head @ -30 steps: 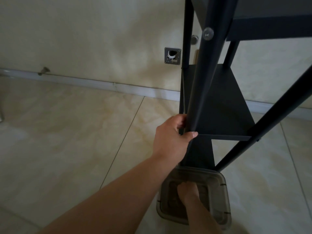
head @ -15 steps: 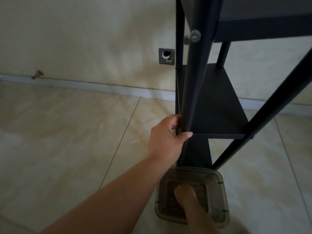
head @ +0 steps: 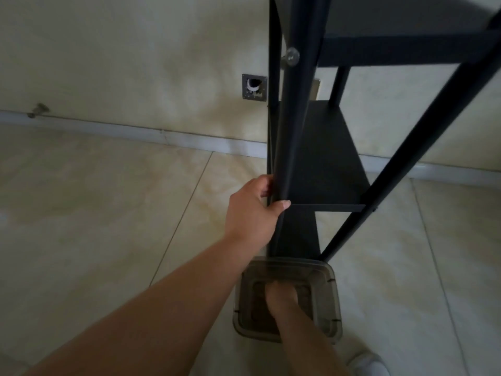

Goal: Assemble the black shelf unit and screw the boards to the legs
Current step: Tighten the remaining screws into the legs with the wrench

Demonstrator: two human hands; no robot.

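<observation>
The black shelf unit stands upright by the wall, with a middle board (head: 329, 158) and an upper board (head: 401, 50) between round legs. My left hand (head: 253, 213) grips the near left leg (head: 294, 126) at the height of the middle board. A silver screw head (head: 292, 56) sits in that leg at the upper board. My right hand (head: 283, 297) reaches down into a clear plastic container (head: 332, 291) on the floor at the foot of the unit; its fingers are hidden inside.
Beige tiled floor (head: 108, 213) spreads to the left. A metal wall plate with a hole (head: 254, 87) sits low on the wall behind the unit. A slanting near right leg (head: 423, 137) crosses the right side. A white shoe tip (head: 368, 363) shows at the bottom.
The view has shifted slightly so the shelf sits further left in frame. My left hand stays on the leg; my right hand stays in the container.
</observation>
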